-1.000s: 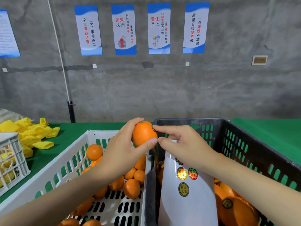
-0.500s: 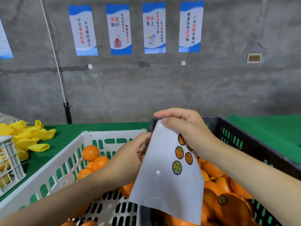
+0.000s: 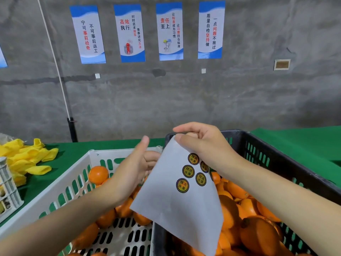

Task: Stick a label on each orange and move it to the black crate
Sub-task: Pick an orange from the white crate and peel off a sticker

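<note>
Label sheet [image 3: 177, 215] held up for the next peel.
Black crate [image 3: 262, 143] sits below the right hand [image 3: 204, 146], white crate [image 3: 114, 150] below the left hand [image 3: 132, 170], oranges [image 3: 98, 174] in both; right hand pinches the sheet's top corner, likely so the labels [image 3: 188, 171] hang facing the picker; left fingers [image 3: 150, 159] pass behind the sheet, grip not determinable.

Single view here, worn on the person's head: wide-angle, facing forward and down, close over the white crate [image 3: 110, 151] and black crate [image 3: 239, 139], the grey wall [image 3: 184, 100] straight ahead; edges seem bowed, probably lens distortion.
</note>
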